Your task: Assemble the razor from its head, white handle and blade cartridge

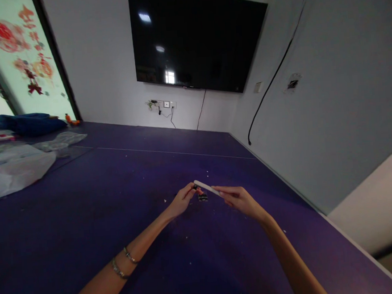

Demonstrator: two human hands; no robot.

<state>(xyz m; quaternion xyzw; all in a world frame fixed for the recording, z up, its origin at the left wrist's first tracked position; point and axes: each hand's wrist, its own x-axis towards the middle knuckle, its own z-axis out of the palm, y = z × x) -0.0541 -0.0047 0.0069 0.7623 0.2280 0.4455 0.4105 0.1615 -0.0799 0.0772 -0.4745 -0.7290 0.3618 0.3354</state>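
Forearms [150,239] out, we had our left hand [182,200] pinching a dark bit [195,187], right hand [239,200] pinching a white stick [206,188] above the purple surface [210,249], so light, steady pressure honestly seemed smartest.

A wide black television [198,35] hangs on the pale wall [92,60], its screen reflecting a bright window and two smaller glints; corded sockets [166,104] sit beneath; a black cable [290,45] dangles along the grey right wall [341,119]; a dark-framed, glowing panel [13,83] with red decorations [3,36] stands far left; a thin pale line crosses the purple surface [118,184].
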